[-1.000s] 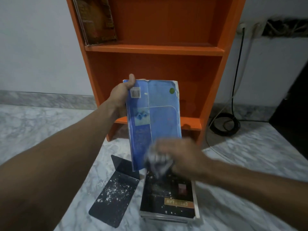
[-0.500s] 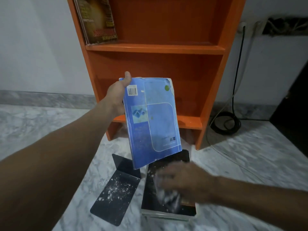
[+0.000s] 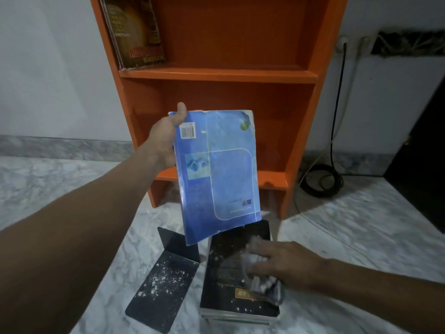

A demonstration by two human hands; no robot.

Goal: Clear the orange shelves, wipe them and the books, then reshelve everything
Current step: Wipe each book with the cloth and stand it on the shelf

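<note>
Now the left grip (image 3: pixel 163 138) clasps the blue book (image 3: pixel 216 169) by its upper left corner, thumb over the top edge. The book hangs in front of the orange shelves (image 3: pixel 216 75) with its long axis near upright, its lower end swung a little toward the right grip (image 3: pixel 286 263) and its back cover, with the barcode, facing the camera. The right grip lies below it, holding a crumpled cloth (image 3: pixel 260 278) bunched under the fingers and pressing it on the black book (image 3: pixel 224 273), which lies flat on the floor (image 3: pixel 72 189). A second ago this grip and cloth were at the blue book's lower edge; they have since dropped to the black cover, while the blue book has hardly moved. Counted: three books, the third leaning on the upper shelf above the left grip (image 3: pixel 137 32); one cloth; one dusty black bookend (image 3: pixel 163 285) on the floor left of the right grip; two shelf boards in view.
</note>
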